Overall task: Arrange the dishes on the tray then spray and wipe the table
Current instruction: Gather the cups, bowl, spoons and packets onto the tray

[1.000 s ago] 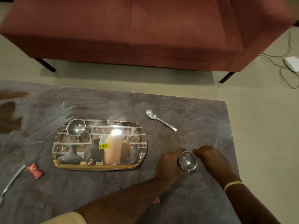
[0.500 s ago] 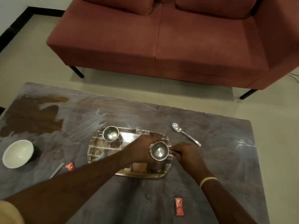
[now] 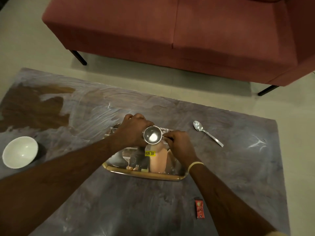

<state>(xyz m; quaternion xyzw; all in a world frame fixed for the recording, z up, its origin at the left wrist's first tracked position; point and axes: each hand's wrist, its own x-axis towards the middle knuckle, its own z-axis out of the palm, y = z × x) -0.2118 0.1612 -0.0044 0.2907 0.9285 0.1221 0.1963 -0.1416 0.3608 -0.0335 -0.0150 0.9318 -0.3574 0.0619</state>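
Note:
A small steel cup (image 3: 152, 135) is over the far part of the printed tray (image 3: 144, 174) in the middle of the smeared table (image 3: 119, 201). My left hand (image 3: 132, 132) grips the cup from its left side. My right hand (image 3: 179, 143) has curled fingers at the cup's right rim. Whether the cup stands on the tray or hangs above it I cannot tell. The other steel cup on the tray is hidden behind my left hand. A steel spoon (image 3: 207, 133) lies on the table right of the tray. A white bowl (image 3: 20, 151) stands at the table's left edge.
A red sachet (image 3: 199, 210) lies on the near right of the table. A red sofa (image 3: 170, 31) stands beyond the table's far edge across a strip of floor. White smears cover the table top, with a dark patch at far left.
Both hands carried the steel cup from the table's right side onto the tray area, then further toward the tray's far edge. The camera view shifted left, bringing the white bowl into view.

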